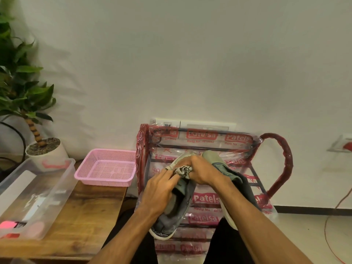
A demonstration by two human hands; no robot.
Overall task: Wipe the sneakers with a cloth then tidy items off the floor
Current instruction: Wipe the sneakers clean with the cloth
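White wall stood behind as wiping went on: left hand [162,189] steadied the sneaker [175,210] from inside, right hand [200,171] pinched the cloth [182,170] against its toe. Next, probably its partner [228,180], just beside the right hand.

A plain white wall [190,54] rises behind a wooden table [85,216] — pale floor [304,235] at right.

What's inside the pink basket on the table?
The pink basket looks empty: its mesh floor shows bare across the middle. The near wall hides only a thin strip of the floor. It sits on the wooden table beside a clear bin.
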